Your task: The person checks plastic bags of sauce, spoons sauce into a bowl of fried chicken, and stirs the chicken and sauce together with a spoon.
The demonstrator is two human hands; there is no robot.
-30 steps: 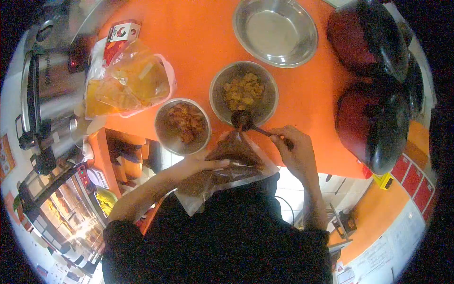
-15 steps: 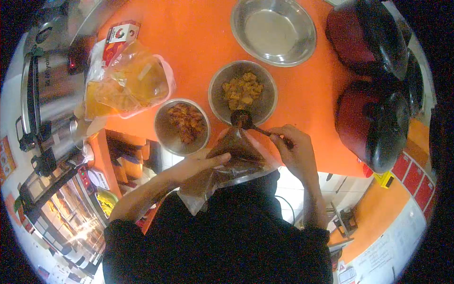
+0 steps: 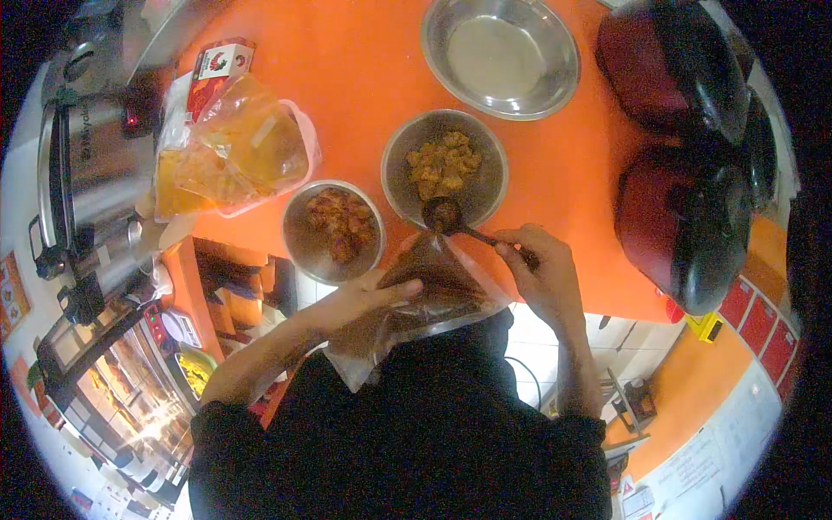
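My left hand [image 3: 377, 301] is closed on a clear plastic bag [image 3: 433, 290] that holds a dark brown sauce or paste, its corner pointing up at the counter's front edge. In my right hand [image 3: 539, 269] is the handle of a black ladle [image 3: 444, 215]. The ladle's bowl lies over the near rim of a metal bowl [image 3: 394, 156], just above the bag's tip, with something brownish in it. Yellow-brown chunks of food [image 3: 444, 165] sit in that metal bowl. To its left, a smaller metal bowl [image 3: 303, 251] contains reddish-brown pieces [image 3: 342, 224].
A wide metal basin [image 3: 498, 56] stands at the back of the orange counter [image 3: 338, 95]. At left are a plastic container [image 3: 299, 152] with orange contents under clear plastic and a red-white box [image 3: 221, 74]. Two dark red, black-lidded containers [image 3: 646, 225] line the right side.
The ladle's bowl has tipped slightly over the metal bowl's near rim. Both hands and the bag stay almost in the same place.
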